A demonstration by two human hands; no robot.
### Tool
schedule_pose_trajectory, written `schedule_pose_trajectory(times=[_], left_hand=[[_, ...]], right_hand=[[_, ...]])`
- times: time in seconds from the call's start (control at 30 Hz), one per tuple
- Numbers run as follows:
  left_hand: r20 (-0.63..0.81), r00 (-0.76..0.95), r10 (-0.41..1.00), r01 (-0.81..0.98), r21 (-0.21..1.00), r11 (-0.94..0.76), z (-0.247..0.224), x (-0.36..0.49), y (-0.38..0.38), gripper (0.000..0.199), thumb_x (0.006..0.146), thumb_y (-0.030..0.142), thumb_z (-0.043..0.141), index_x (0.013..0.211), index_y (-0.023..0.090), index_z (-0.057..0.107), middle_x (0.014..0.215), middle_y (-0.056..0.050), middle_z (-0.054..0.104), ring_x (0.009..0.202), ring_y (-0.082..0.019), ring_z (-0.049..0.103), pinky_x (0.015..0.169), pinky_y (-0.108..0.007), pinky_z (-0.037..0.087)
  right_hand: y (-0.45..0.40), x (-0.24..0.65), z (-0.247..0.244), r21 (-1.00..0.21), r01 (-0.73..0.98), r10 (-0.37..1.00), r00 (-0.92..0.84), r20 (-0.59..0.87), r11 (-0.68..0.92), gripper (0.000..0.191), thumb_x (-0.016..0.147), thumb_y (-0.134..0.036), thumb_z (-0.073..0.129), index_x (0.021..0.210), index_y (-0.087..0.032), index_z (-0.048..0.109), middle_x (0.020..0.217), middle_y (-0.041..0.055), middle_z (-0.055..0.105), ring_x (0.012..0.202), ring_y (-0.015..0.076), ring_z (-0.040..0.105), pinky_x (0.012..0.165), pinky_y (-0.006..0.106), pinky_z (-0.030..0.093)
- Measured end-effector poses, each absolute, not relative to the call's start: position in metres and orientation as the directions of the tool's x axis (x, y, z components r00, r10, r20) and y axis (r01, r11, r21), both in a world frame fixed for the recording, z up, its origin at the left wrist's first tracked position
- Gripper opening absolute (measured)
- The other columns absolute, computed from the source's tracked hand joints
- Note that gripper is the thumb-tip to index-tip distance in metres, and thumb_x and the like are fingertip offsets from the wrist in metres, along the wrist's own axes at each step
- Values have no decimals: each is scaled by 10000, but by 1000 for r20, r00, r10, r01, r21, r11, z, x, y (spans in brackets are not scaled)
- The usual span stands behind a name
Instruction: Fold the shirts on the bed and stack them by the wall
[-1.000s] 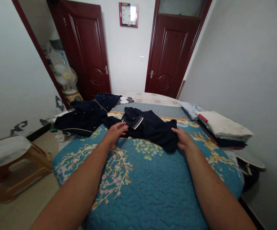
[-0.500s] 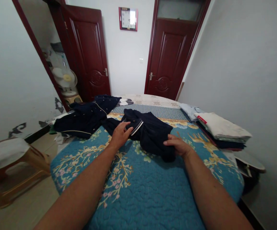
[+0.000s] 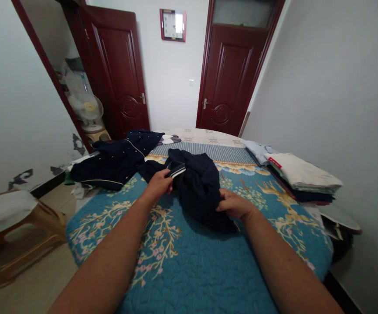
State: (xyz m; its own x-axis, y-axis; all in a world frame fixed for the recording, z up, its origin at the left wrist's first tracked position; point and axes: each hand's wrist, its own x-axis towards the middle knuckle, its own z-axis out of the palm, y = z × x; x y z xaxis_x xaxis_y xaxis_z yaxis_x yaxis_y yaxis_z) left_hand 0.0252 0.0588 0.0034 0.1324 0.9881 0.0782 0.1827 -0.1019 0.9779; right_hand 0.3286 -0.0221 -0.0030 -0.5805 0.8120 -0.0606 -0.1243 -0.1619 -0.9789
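A dark navy polo shirt (image 3: 197,183) with white stripes along its collar lies bunched on the bed cover. My left hand (image 3: 158,185) is closed on the collar end, thumb and fingers pinching the cloth. On the other side, my right hand (image 3: 234,204) grips a fold of the shirt's body between thumb and fingers. The lower part of the shirt hangs in loose folds towards me, and one sleeve stretches left beneath my left hand.
A patterned teal bed cover (image 3: 189,270) spreads under the shirt. Dark spotted clothing (image 3: 110,163) lies at the left, near grey-and-white cloth pieces (image 3: 169,139). Folded clothes (image 3: 301,174) are stacked at the right edge. A stool (image 3: 22,226) stands left.
My right hand has moved left, drawing the shirt's right side inward and bunching it. My left hand has closed on the collar, which was flatter and wider before.
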Motion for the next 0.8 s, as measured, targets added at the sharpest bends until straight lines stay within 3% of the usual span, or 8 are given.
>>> schedule_pose_trajectory(times=[0.07,0.13,0.23,0.33,0.53,0.67,0.8], left_hand=[[63,-8,998,-128,990,-63,13,7,63,203,614,185,648,816,201,644,588,27,616,482,-149,561,499,-258,457],[92,-138,986,-410,901,-141,19,-10,67,269,568,192,656,836,195,631,691,17,666,574,-157,629,568,-278,534],[79,-273,959,-566,793,-226,21,-26,71,237,598,248,686,817,191,613,735,21,669,636,-164,658,620,-302,573],[-9,-377,926,-497,845,-195,13,-28,74,258,651,311,775,814,185,620,744,18,666,627,-152,639,583,-272,539],[26,-570,821,-237,952,-194,-1,-23,80,297,666,241,809,911,168,658,836,-4,680,724,-159,657,655,-276,550],[15,-619,786,-297,921,-252,1,-28,84,329,669,154,732,985,182,647,866,-1,666,774,-171,667,736,-307,578],[-19,-684,729,-319,907,-276,1,-39,89,383,649,83,673,1010,197,617,878,3,639,826,-164,667,813,-309,579]], right_hand=[[-17,339,0,-949,-293,900,-435,26,-114,426,582,-184,795,1004,-208,745,913,6,787,823,197,717,803,307,557],[-11,347,3,-906,-422,958,-272,91,-33,413,629,-205,791,1033,-232,713,935,6,781,827,195,716,794,312,561],[-3,352,3,-882,-472,992,-111,65,5,269,691,-233,819,865,-242,613,736,-47,679,633,135,616,637,251,512],[1,349,-3,-899,-433,992,-125,-17,-70,367,677,-255,866,802,-242,522,665,-72,594,562,114,547,561,229,460],[1,341,-10,-933,-317,971,-217,-101,-169,459,638,-229,884,1008,-250,615,825,-56,667,695,127,635,648,237,506],[-2,347,-13,-962,-195,918,-383,-102,-189,389,652,-201,878,951,-226,631,772,-77,632,596,77,586,570,193,463],[-7,342,-18,-967,-4,759,-621,-196,-253,341,707,-272,878,956,-205,656,693,-73,626,534,93,615,526,196,470]])
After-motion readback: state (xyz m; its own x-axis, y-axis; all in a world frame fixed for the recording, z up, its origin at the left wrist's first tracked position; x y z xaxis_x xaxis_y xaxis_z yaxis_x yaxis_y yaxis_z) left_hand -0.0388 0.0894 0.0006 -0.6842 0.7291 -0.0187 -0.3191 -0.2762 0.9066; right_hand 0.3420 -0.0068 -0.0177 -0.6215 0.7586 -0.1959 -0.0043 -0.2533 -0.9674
